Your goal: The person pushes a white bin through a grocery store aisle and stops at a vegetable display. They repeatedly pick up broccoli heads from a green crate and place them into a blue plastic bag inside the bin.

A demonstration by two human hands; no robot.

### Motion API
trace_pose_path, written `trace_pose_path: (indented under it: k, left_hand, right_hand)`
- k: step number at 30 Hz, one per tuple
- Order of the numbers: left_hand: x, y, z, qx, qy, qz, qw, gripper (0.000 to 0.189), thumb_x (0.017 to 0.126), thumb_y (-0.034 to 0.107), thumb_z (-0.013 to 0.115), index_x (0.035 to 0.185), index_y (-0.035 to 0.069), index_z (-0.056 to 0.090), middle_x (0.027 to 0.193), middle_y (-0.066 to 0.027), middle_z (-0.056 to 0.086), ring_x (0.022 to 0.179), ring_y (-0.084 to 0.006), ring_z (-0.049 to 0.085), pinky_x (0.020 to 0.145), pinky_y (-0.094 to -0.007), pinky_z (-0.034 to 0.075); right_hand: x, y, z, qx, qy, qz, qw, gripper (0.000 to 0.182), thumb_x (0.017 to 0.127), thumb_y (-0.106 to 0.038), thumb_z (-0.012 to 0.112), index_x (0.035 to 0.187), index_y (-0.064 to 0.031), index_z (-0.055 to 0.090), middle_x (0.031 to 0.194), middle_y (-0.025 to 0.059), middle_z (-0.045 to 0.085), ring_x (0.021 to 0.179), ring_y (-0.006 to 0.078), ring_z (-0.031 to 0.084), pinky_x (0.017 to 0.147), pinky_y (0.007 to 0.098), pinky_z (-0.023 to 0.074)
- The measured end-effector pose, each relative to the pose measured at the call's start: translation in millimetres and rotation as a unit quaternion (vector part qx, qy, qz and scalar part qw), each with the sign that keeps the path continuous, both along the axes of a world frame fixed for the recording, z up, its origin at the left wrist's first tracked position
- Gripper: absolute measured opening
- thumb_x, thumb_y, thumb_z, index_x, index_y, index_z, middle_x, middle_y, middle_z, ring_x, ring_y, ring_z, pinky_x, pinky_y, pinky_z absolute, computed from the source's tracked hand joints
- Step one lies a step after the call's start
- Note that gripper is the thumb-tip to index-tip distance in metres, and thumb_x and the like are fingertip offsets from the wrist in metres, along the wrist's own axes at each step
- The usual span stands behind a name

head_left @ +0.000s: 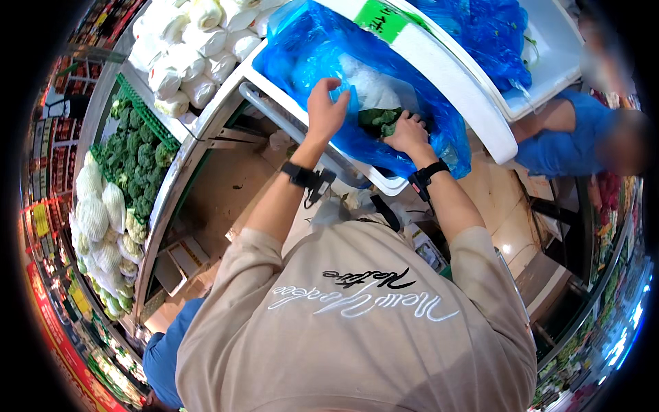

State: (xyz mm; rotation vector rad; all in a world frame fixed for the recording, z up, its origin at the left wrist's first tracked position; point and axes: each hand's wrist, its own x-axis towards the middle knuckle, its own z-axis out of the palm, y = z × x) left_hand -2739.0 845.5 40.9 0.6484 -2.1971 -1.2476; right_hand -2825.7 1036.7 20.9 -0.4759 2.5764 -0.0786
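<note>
A blue plastic bag lines a white foam box in front of me. Within its mouth lie dark green leafy vegetables, beside a crumpled whitish sheet. My right hand reaches into the bag, its fingers curled over some of the leaves. At the bag's near left edge is my left hand, thumb and forefinger bent toward each other by the blue film. Whether it pinches the film is unclear. Both wrists wear black straps with small devices.
White-wrapped vegetables and broccoli fill the left stand, with net-wrapped produce nearer me. A metal rail runs along the box. Another foam box stands at right, near a person in blue. Another blue-clothed person is behind me.
</note>
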Motion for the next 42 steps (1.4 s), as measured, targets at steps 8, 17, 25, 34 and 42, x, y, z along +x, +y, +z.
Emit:
trace_pose_path:
  k: [8,17,25,34,42]
  left_hand:
    - [153,-28,7,0.135,0.022,0.179,0.974,0.015,0.087,0.01,0.065,0.098,0.0,0.064,0.089,-0.0058,0.067,0.08,-0.0108,0.061,0.073,-0.0264,0.05]
    - [283,-97,-12,0.142,0.029,0.285,0.947,0.012,0.089,0.009,0.063,0.097,0.0,0.064,0.09,-0.0039,0.065,0.081,-0.0103,0.059,0.075,-0.025,0.048]
    - [338,-180,20,0.16,-0.015,0.13,0.978,0.022,0.086,0.012,0.067,0.103,0.0,0.061,0.097,-0.0089,0.065,0.084,-0.017,0.062,0.075,-0.0295,0.05]
    - [345,-273,59,0.22,0.076,-0.012,0.972,0.062,0.084,0.025,0.072,0.131,-0.001,0.043,0.13,-0.0206,0.053,0.117,-0.0271,0.056,0.088,-0.0354,0.05]
    - [335,-350,54,0.498,0.279,0.159,0.805,0.059,0.096,0.036,0.058,0.142,0.01,0.032,0.135,-0.0084,0.047,0.122,-0.0221,0.048,0.096,-0.0433,0.044]
  right_hand:
    - [6,-3,24,0.011,0.002,0.016,1.0,0.094,0.064,-0.047,0.082,0.134,-0.0029,0.037,0.134,0.0254,0.044,0.122,0.0431,0.048,0.096,0.0534,0.0448]
    - [20,-1,80,-0.139,0.165,0.018,0.976,0.091,0.063,-0.042,0.079,0.133,0.002,0.042,0.126,0.028,0.051,0.119,0.0417,0.051,0.095,0.0471,0.0456]
    - [86,-65,80,-0.54,0.215,-0.353,0.733,0.077,0.074,-0.03,0.08,0.134,0.0029,0.045,0.128,0.0196,0.055,0.116,0.0336,0.055,0.095,0.0406,0.0471]
    - [195,-302,94,-0.775,-0.206,-0.22,0.555,0.032,0.09,-0.022,0.059,0.118,-0.006,0.056,0.118,0.0087,0.061,0.109,0.0225,0.06,0.095,0.0396,0.0488]
    - [295,-491,89,-0.737,-0.434,-0.13,0.503,0.043,0.085,-0.012,0.065,0.124,-0.0031,0.047,0.111,0.007,0.057,0.1,0.0185,0.058,0.089,0.0352,0.0503]
